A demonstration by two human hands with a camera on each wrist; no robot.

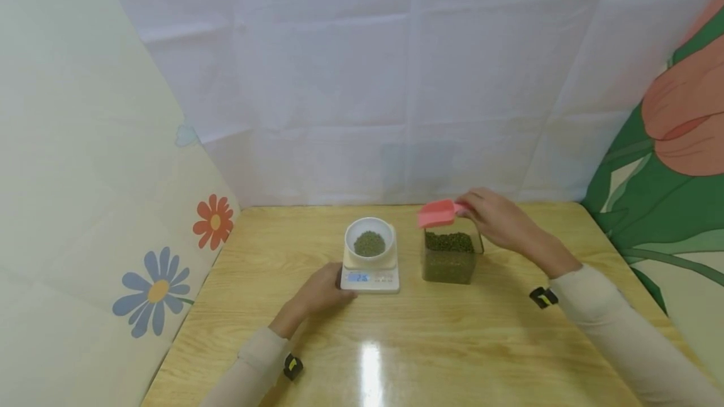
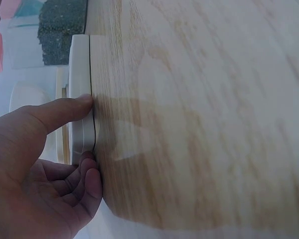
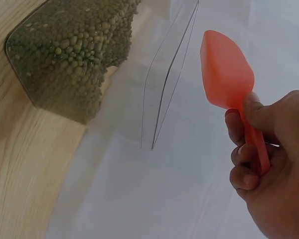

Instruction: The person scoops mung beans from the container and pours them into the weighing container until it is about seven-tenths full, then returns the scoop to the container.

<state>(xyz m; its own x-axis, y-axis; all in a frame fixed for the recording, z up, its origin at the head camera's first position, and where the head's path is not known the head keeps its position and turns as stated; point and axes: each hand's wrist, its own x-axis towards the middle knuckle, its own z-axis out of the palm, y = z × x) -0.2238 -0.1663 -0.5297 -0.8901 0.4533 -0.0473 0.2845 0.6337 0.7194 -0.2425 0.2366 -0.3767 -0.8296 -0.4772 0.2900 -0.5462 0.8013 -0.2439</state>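
at the frame's lower centre the left hand [image 1: 325, 289] pinches the scale [image 1: 371, 285], likely to steady it, while further right the right hand [image 1: 496, 220] clasps the scoop [image 1: 437, 213] above the box [image 1: 449, 267].

Red scoop [image 1: 437, 213] above clear box [image 1: 449, 267] of green beans [image 1: 449, 242], white bowl [image 1: 369, 225] of beans [image 1: 369, 244] on nearby scale [image 1: 370, 286]

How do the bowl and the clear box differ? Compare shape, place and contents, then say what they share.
The bowl is white and round; the box is see-through and straight-sided.
The bowl sits on the scale; the box stands on the table.
The bowl holds a small heap of green beans; the box holds far more.
Both are open on top.
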